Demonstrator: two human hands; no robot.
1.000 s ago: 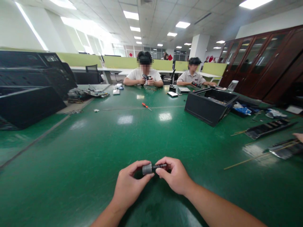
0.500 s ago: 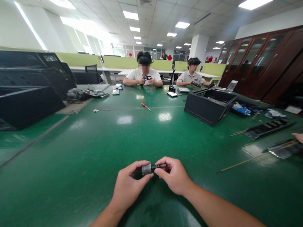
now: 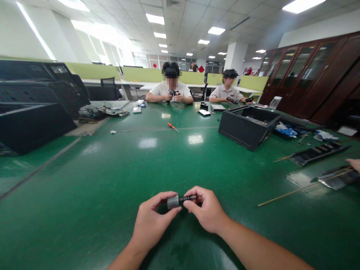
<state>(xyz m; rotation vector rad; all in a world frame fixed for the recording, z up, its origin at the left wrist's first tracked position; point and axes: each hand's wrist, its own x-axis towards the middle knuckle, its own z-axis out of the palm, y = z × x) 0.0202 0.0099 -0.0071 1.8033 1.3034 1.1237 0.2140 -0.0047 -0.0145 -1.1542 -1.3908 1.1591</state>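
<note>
Low in the head view, a small metal cylinder with a ribbed shaft (image 3: 173,202) lies level between my two hands, above the green tabletop. Its wide grey end points left and its thin dark shaft points right. My left hand (image 3: 154,215) closes on the wide end, thumb below and index finger above. My right hand (image 3: 207,210) pinches the shaft with thumb and fingertips. Part of the shaft is behind the right fingers.
A red-handled screwdriver (image 3: 172,127) lies mid-table. Computer cases stand at the right (image 3: 243,129) and left (image 3: 33,129). Thin yellow sticks (image 3: 287,194) and dark strips lie right, beside another person's hand (image 3: 353,163). Two people sit opposite, holding tools.
My hands keep the same grip; the metal cylinder has shifted very slightly left. At the right edge, the near yellow stick and the other person's hand have moved a little left.
</note>
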